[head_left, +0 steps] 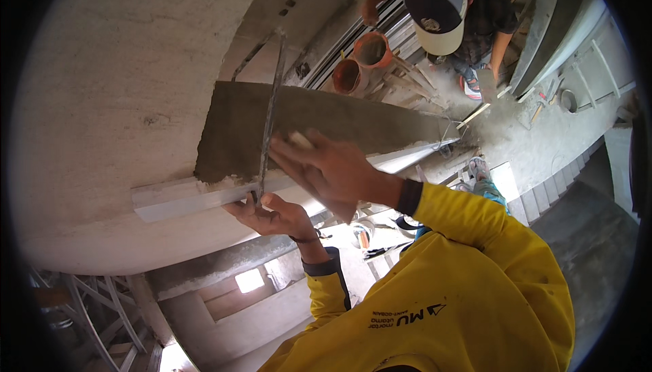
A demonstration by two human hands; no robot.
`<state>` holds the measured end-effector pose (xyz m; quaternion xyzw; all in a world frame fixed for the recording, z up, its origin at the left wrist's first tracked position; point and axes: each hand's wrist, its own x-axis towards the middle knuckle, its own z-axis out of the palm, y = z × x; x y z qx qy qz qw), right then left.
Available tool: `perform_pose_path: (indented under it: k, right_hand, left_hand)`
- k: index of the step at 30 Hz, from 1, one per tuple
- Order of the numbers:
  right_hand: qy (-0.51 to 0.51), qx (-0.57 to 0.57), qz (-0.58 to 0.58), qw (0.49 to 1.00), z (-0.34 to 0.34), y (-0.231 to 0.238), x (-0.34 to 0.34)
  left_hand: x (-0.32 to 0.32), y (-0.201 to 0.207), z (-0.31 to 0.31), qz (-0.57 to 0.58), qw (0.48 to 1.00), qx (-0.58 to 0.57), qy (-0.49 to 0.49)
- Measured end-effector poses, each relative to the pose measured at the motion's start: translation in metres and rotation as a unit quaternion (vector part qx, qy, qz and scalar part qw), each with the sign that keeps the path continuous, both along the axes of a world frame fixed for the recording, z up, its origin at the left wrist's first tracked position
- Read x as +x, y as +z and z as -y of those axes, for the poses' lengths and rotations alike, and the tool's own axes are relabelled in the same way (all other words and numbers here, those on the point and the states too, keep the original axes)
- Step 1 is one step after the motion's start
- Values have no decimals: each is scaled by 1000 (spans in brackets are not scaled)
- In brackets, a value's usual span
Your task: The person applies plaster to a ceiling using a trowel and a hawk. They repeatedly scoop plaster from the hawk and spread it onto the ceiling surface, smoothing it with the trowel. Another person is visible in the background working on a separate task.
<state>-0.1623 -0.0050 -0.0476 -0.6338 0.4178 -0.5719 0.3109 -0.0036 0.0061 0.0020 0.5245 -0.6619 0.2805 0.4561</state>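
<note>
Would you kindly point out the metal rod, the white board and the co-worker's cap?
Metal rod (275, 93): head view, on the upper half of its shaft.
White board (185, 197): head view, on its left part.
Co-worker's cap (435, 6): head view, on its crown.

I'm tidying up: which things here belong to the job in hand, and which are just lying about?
In the job:
flat tool, in the right hand
rod and white strip, at the left hand
wet-looking grey patch

Seemingly lying about:
wood pieces
orange buckets, possibly supplies
</note>
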Motion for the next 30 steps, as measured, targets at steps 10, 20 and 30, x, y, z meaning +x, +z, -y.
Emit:
perform_pose_path:
  k: [10,20,30]
  right_hand:
    - [72,18,6,997,3,5,-6]
    - [33,-32,3,999,6,-22,-3]
    - [32,-24,-24,999,9,-24,-4]
  left_hand:
    - [-8,0,1,-16,1000,-11,-6]
    - [-13,4,-1,3,1000,-16,-10]
    - [-12,2,-5,-51,998,21,-21]
